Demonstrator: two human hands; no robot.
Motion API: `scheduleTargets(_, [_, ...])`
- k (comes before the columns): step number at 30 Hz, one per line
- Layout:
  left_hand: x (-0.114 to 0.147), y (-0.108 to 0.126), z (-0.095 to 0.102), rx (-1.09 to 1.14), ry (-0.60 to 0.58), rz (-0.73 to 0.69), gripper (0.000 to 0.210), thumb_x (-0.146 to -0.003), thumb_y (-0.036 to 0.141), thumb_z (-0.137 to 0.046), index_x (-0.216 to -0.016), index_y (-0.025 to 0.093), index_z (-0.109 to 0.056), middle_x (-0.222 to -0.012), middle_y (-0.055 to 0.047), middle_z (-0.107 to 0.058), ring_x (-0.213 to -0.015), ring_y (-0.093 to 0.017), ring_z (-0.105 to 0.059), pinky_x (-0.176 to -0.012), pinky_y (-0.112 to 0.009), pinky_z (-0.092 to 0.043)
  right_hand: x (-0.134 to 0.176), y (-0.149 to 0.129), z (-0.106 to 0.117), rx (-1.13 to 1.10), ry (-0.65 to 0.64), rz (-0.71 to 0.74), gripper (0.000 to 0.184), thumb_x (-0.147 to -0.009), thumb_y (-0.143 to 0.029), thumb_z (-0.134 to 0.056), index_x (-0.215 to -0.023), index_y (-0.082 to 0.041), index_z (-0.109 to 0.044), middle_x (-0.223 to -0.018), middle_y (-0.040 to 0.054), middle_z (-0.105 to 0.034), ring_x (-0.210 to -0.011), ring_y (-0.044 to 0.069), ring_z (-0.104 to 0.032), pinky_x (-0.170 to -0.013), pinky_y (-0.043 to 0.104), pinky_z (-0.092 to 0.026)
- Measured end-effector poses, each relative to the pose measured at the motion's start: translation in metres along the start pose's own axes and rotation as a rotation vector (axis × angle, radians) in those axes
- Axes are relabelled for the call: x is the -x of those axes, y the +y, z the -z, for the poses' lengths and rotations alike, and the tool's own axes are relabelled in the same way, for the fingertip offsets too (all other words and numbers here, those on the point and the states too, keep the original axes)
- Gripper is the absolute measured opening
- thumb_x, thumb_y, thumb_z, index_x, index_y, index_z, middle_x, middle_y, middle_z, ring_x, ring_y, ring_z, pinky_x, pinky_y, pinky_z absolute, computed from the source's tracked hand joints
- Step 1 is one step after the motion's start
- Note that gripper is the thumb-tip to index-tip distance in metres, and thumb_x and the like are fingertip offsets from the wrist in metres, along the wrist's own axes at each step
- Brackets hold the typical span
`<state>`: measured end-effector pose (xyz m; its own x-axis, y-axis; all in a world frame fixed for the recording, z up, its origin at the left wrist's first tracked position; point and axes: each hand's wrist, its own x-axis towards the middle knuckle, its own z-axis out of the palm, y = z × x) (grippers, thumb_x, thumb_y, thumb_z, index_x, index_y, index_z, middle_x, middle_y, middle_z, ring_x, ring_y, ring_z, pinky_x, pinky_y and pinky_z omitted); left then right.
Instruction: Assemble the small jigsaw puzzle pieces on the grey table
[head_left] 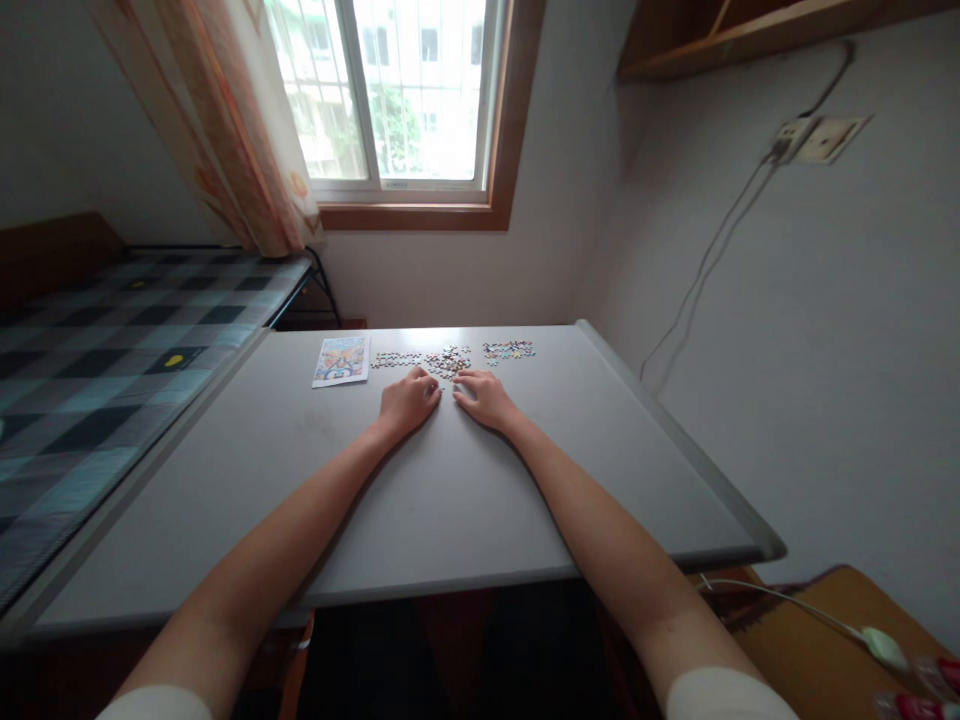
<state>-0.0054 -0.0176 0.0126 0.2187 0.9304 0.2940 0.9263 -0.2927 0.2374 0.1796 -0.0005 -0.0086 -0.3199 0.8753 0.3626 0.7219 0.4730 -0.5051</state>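
My left hand rests on the white table with its fingers curled together. A small puzzle piece shows at its fingertips, mostly hidden. Just to the right, my right hand lies on the tabletop, fingers slightly apart and bent, with nothing visible in them. Beyond both hands is a loose pile of jigsaw pieces. Rows of pieces lie left of the pile, and another group of pieces lies to its right. A colourful picture sheet is flat on the table at the left.
The white table has a raised rim along its sides. A bed with a checked cover stands at the left. A wall socket with a hanging cable is at the right, above a brown surface holding a white plug.
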Motion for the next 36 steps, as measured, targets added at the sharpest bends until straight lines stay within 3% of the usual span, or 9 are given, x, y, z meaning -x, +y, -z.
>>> scheduleTargets(11, [-0.007,-0.015,-0.007,0.211,0.034,0.056,0.021,-0.079,0.045,-0.06,-0.083,0.026,-0.069,-0.1,-0.001,-0.063,-0.084,-0.018,-0.062,-0.069,-0.027,-0.045,0.001,-0.002,0.002,-0.013,-0.005,0.005,0.027,-0.082,-0.03,-0.058,-0.105,-0.022,-0.07,-0.12,0.0067,-0.062,-0.114,0.023,-0.052,-0.102,0.042,-0.038])
scheduleTargets(26, [-0.007,-0.017,-0.008,0.233,0.041,0.031,0.02,-0.077,0.042,-0.063,-0.085,0.025,-0.067,-0.103,-0.002,-0.063,-0.091,-0.019,-0.061,-0.073,-0.028,-0.046,0.0,-0.002,0.003,-0.018,-0.01,0.021,0.022,-0.082,-0.028,-0.058,-0.098,-0.022,-0.071,-0.118,0.0058,-0.064,-0.112,0.022,-0.053,-0.1,0.041,-0.038])
scheduleTargets(32, [-0.007,-0.016,-0.008,0.263,0.013,-0.051,0.016,-0.078,0.038,-0.061,-0.085,0.025,-0.066,-0.091,0.001,-0.068,-0.076,-0.016,-0.061,-0.068,-0.026,-0.045,0.002,-0.01,0.006,-0.038,0.028,-0.019,0.02,-0.083,-0.028,-0.055,-0.096,-0.024,-0.071,-0.108,0.0044,-0.068,-0.106,0.022,-0.057,-0.097,0.042,-0.039])
scheduleTargets(36, [-0.008,-0.016,-0.009,0.3,0.004,-0.139,0.014,-0.079,0.034,-0.059,-0.086,0.024,-0.066,-0.086,0.002,-0.069,-0.065,-0.012,-0.057,-0.064,-0.024,-0.044,0.002,-0.02,0.007,-0.12,0.048,-0.033,0.021,-0.084,-0.026,-0.054,-0.097,-0.022,-0.07,-0.094,0.0039,-0.071,-0.089,0.019,-0.063,-0.089,0.036,-0.044])
